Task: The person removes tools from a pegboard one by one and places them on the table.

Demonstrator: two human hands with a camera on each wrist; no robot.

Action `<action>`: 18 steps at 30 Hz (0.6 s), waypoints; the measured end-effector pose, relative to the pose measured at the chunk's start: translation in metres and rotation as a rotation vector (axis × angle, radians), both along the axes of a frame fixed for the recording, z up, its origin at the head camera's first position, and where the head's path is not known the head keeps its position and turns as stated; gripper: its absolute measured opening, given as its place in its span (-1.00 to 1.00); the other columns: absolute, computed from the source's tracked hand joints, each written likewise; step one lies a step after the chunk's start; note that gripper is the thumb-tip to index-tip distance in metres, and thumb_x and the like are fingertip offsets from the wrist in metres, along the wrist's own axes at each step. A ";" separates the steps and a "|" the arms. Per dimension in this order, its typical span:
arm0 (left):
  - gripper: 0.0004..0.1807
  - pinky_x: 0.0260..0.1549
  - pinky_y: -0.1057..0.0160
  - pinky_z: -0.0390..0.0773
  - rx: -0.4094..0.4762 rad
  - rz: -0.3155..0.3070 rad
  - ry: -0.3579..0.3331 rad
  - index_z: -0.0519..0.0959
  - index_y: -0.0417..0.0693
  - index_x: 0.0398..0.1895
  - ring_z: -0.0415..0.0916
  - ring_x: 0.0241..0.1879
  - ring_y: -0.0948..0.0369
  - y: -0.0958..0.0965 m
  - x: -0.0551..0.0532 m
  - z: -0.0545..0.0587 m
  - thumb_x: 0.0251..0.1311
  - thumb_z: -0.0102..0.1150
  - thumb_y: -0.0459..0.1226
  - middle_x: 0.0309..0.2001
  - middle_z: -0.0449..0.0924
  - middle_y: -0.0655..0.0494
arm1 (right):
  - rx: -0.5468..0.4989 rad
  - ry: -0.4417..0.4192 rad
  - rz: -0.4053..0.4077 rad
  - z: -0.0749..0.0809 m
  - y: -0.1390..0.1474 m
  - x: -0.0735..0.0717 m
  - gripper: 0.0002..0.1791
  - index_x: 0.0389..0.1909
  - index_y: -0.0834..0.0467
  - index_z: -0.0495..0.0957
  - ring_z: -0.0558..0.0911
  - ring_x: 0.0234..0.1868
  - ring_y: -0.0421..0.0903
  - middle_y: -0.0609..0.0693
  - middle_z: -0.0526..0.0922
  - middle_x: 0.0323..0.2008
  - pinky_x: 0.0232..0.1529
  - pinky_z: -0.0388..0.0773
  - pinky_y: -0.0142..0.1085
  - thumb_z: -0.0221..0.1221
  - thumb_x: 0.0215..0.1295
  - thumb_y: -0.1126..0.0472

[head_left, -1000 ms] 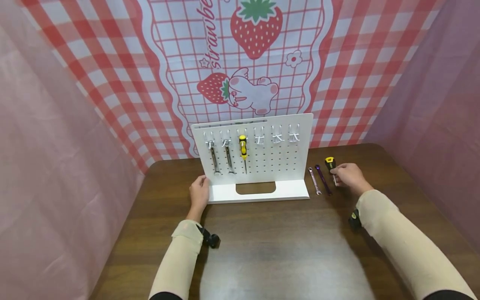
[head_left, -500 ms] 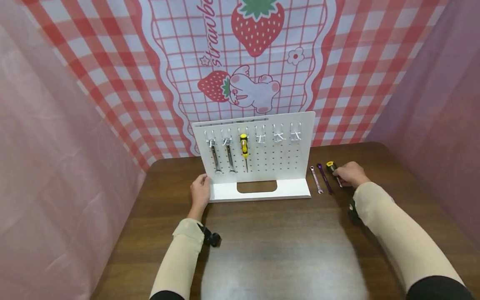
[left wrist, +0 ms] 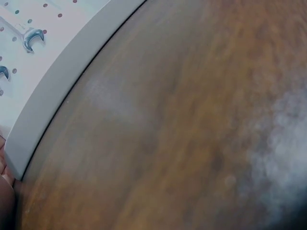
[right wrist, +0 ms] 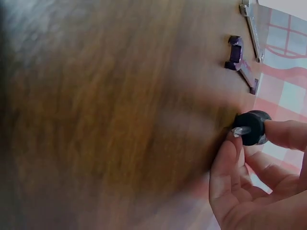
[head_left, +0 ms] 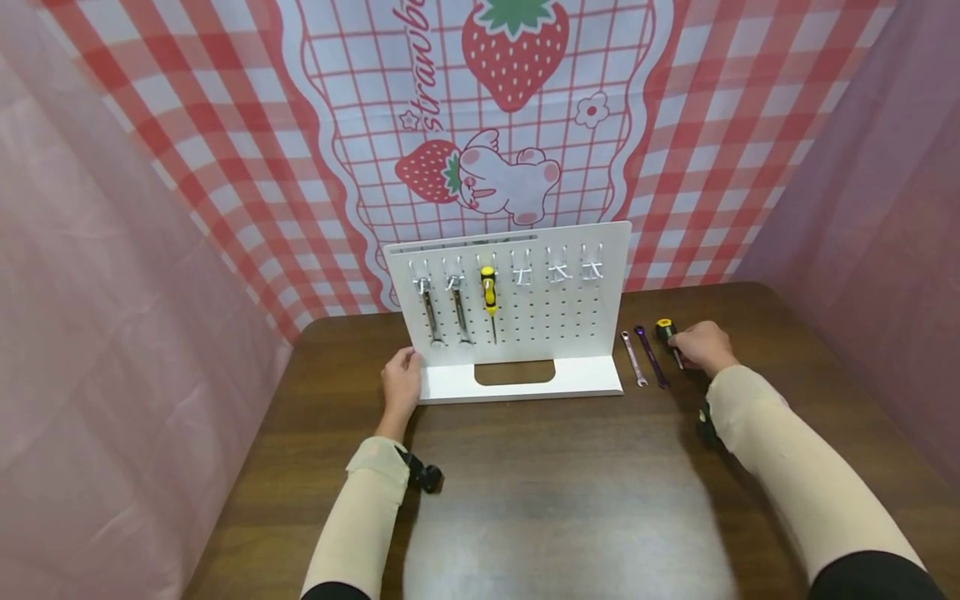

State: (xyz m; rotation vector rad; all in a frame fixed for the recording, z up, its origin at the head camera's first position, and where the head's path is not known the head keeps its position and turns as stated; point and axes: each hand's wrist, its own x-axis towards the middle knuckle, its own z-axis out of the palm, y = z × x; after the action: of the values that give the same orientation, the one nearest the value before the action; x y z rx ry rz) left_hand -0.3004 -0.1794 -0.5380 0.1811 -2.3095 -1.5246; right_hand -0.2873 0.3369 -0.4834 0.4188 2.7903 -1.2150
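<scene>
My left hand point(head_left: 401, 383) holds the lower left corner of a white pegboard stand point(head_left: 517, 384); only a sliver of its fingers shows in the left wrist view. Two silver wrenches point(head_left: 430, 313) and a yellow-black screwdriver point(head_left: 489, 292) hang from the board's left hooks. Right of the stand, my right hand point(head_left: 705, 346) pinches a short black screwdriver point(head_left: 665, 329) with a yellow end. In the right wrist view its metal tip points towards the camera, beside my fingers point(right wrist: 288, 134). Whether it touches the table cannot be told.
A small silver wrench point(head_left: 633, 358) and a purple wrench point(head_left: 651, 357) lie between the stand and my right hand. Bare hooks point(head_left: 557, 271) line the board's right half. A checked strawberry cloth point(head_left: 300, 167) hangs behind the brown table point(head_left: 555, 492).
My right hand has moved slightly, and the short screwdriver in it has turned a little, its handle tilting up left. The left hand stays at the stand. The head view has shifted slightly.
</scene>
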 end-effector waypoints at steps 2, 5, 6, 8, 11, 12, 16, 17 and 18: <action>-0.74 0.11 -0.07 0.53 0.004 -0.002 0.004 0.67 -0.30 -0.01 0.59 0.07 -0.10 0.000 0.000 0.000 0.41 0.10 -0.32 0.01 0.68 -0.23 | -0.015 -0.002 0.005 0.000 0.000 0.000 -0.66 -0.28 0.41 0.61 0.57 -0.55 -0.16 -0.05 0.56 -0.60 -0.48 0.63 -0.28 0.16 0.28 0.13; -0.75 0.11 -0.07 0.53 0.009 -0.006 0.008 0.66 -0.31 -0.01 0.59 0.07 -0.11 0.000 0.001 0.000 0.41 0.11 -0.33 0.01 0.67 -0.25 | -0.015 -0.005 0.010 -0.001 0.001 0.001 -0.62 -0.22 0.43 0.61 0.57 -0.51 -0.14 -0.01 0.56 -0.55 -0.46 0.65 -0.27 0.14 0.31 0.12; -0.75 0.11 -0.07 0.53 0.011 -0.006 0.008 0.66 -0.32 -0.01 0.59 0.07 -0.11 0.000 0.001 0.001 0.41 0.11 -0.34 0.01 0.67 -0.25 | -0.010 -0.005 0.013 -0.002 0.002 0.001 -0.62 -0.22 0.42 0.61 0.57 -0.50 -0.12 0.00 0.56 -0.54 -0.46 0.64 -0.27 0.13 0.32 0.12; -0.75 0.12 -0.07 0.53 0.015 -0.008 0.007 0.66 -0.32 -0.01 0.59 0.08 -0.11 0.000 0.001 0.001 0.41 0.10 -0.34 0.02 0.67 -0.25 | 0.018 0.006 0.019 -0.002 0.003 0.001 -0.63 -0.28 0.39 0.63 0.57 -0.51 -0.09 0.00 0.57 -0.55 -0.48 0.62 -0.26 0.11 0.32 0.11; -0.74 0.13 -0.07 0.52 0.019 -0.010 0.004 0.66 -0.32 0.00 0.58 0.09 -0.11 0.000 0.001 0.002 0.42 0.10 -0.34 0.03 0.67 -0.25 | 0.098 0.035 0.033 -0.001 0.004 0.002 -0.65 -0.48 0.28 0.63 0.55 -0.50 -0.02 0.00 0.56 -0.60 -0.50 0.52 -0.24 0.08 0.31 0.09; -0.74 0.13 -0.07 0.52 0.021 -0.010 0.001 0.66 -0.32 0.00 0.58 0.09 -0.11 0.000 0.001 0.002 0.42 0.10 -0.33 0.03 0.66 -0.25 | 0.127 0.040 0.042 0.000 0.004 0.002 -0.64 -0.54 0.24 0.61 0.53 -0.49 0.01 0.01 0.55 -0.61 -0.51 0.48 -0.23 0.06 0.31 0.08; -0.74 0.14 -0.07 0.52 0.016 -0.012 0.001 0.66 -0.32 0.00 0.58 0.10 -0.11 0.000 0.001 0.001 0.42 0.10 -0.33 0.03 0.66 -0.25 | 0.212 0.057 0.057 0.002 0.004 0.003 -0.61 -0.67 0.15 0.54 0.51 -0.40 0.12 0.07 0.56 -0.56 -0.46 0.41 -0.18 0.03 0.29 0.06; -0.74 0.14 -0.07 0.52 0.016 -0.012 0.002 0.66 -0.32 0.00 0.58 0.09 -0.11 0.000 0.001 0.000 0.42 0.10 -0.33 0.03 0.66 -0.25 | 0.227 0.063 0.058 0.003 0.003 0.003 -0.60 -0.67 0.16 0.54 0.50 -0.38 0.14 0.09 0.56 -0.54 -0.44 0.42 -0.16 0.04 0.30 0.04; -0.74 0.14 -0.07 0.52 0.015 -0.013 0.002 0.66 -0.32 0.00 0.58 0.10 -0.11 0.000 0.001 0.000 0.42 0.10 -0.33 0.03 0.66 -0.25 | 0.237 0.066 0.057 0.003 0.002 0.004 -0.60 -0.63 0.19 0.55 0.51 -0.35 0.17 0.13 0.58 -0.50 -0.41 0.44 -0.12 0.04 0.30 0.04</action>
State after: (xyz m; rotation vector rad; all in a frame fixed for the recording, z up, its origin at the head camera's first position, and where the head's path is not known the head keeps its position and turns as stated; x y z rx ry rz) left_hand -0.2997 -0.1799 -0.5380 0.1687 -2.3026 -1.5481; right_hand -0.2835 0.3387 -0.4801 0.3147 2.9921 -0.9063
